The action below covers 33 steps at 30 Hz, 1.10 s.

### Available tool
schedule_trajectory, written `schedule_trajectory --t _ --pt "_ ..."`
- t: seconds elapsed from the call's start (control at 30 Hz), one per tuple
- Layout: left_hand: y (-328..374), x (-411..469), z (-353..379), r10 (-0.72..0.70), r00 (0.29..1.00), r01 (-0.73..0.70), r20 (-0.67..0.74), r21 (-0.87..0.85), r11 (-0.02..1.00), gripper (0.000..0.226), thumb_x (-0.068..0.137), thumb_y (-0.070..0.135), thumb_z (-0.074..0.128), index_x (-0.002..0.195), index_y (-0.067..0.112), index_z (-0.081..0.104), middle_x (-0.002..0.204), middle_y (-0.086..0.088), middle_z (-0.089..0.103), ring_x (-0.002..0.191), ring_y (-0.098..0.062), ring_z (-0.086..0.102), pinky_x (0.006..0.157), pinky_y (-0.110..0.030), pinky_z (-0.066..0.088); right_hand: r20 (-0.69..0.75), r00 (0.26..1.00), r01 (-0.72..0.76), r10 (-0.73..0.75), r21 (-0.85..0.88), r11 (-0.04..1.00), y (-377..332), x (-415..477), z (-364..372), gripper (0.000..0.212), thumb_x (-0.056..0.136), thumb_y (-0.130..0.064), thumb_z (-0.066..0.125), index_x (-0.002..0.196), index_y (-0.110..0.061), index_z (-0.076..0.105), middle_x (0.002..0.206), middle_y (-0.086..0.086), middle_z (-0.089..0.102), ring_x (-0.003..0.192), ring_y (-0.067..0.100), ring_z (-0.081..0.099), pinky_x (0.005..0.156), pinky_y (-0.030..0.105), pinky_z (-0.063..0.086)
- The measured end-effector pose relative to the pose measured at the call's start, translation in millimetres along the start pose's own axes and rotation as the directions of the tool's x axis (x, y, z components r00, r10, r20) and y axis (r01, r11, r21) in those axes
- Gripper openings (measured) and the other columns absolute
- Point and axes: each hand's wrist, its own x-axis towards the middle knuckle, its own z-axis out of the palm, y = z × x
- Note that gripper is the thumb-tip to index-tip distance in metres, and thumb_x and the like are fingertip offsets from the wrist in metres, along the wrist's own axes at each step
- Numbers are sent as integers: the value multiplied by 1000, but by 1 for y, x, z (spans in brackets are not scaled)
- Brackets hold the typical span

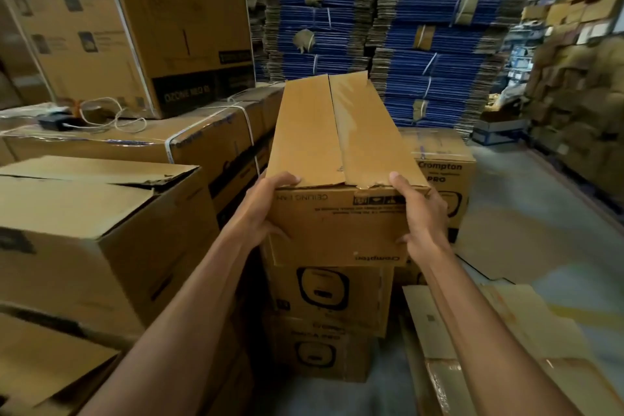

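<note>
Long brown carton (pixel 341 159) in centre frame, near end held by both hands, its printing upside down. Left hand (pixel 261 209) grips the near left corner, fingers curled over the top edge, thumb on the front face. Right hand (pixel 422 213) grips the near right corner the same way. Top flaps closed, tape torn at the near edge. Carton sits over a stack of printed boxes (pixel 324 294) just below. Blue flattened cartons (pixel 422 44) stacked at upper centre. Larger brown box (pixel 84 230) at left.

Left of the long carton (pixel 337 145), stacked boxes (pixel 84 230) crowd close. Right of it the floor (pixel 547 206) lies open, with flattened cardboard (pixel 472 324) nearer. Behind it, blue bundled stacks (pixel 422 44) wall the way.
</note>
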Motion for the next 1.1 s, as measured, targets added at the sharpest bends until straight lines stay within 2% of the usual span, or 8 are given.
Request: schedule_trajectory --t 0.23,0.33,0.4,0.47,0.67,0.93,1.03,1.1 --pt "-14 74 12 -68 997 67 42 14 998 55 83 45 71 134 32 56 124 -9 66 113 -32 61 77 -58 58 -50 998 -29 27 -32 999 35 55 18 97 45 -81 77 131 -41 61 134 -8 58 131 31 48 101 66 45" --pt "-18 99 26 -94 995 93 35 26 995 67 75 49 74 137 29 56 121 -10 68 110 -32 63 80 -56 56 -84 993 -84 81 -45 995 40 83 19 82 57 -73 79 130 -39 62 135 -10 52 138 32 40 104 68 41" --pt "-19 116 34 -102 994 102 25 13 995 69 74 49 74 137 28 55 120 -10 69 110 -32 63 85 -58 54 -83 991 -114 108 -61 992 41 101 21 58 56 -72 79 107 -47 67 117 -18 58 132 32 46 104 68 41" --pt "-19 131 40 -122 992 122 13 16 992 71 73 49 75 138 28 54 120 -10 68 111 -33 61 89 -62 53 -86 991 -106 99 -82 991 44 119 26 59 50 -76 77 101 -48 67 115 -15 64 125 30 52 103 66 43" --pt "-28 176 44 -163 987 163 -1 6 987 85 62 52 82 139 29 53 125 -9 65 114 -33 59 88 -68 51 -129 985 -118 111 -52 992 59 146 38 88 60 -70 78 138 -37 56 144 -6 49 140 33 39 108 70 36" --pt "-37 195 37 -280 958 277 65 54 959 47 86 44 69 124 24 51 115 -5 57 107 -27 51 101 -66 37 -141 980 -145 139 -33 989 79 159 54 87 79 -64 74 152 -40 34 146 -5 47 138 30 41 111 60 36" --pt "-36 203 33 -172 985 165 28 177 970 76 87 48 71 151 33 34 128 -2 48 118 -28 45 107 -67 31 -146 981 -126 126 13 992 85 149 57 123 54 -89 71 156 -36 29 156 -4 43 141 26 41 114 57 36" --pt "-32 206 35 56 998 -55 4 304 951 80 90 44 70 156 30 28 145 -2 45 128 -27 45 107 -54 38 -166 975 -139 149 73 988 94 143 56 126 49 -91 70 155 -36 31 154 -4 46 139 26 44 114 58 36"
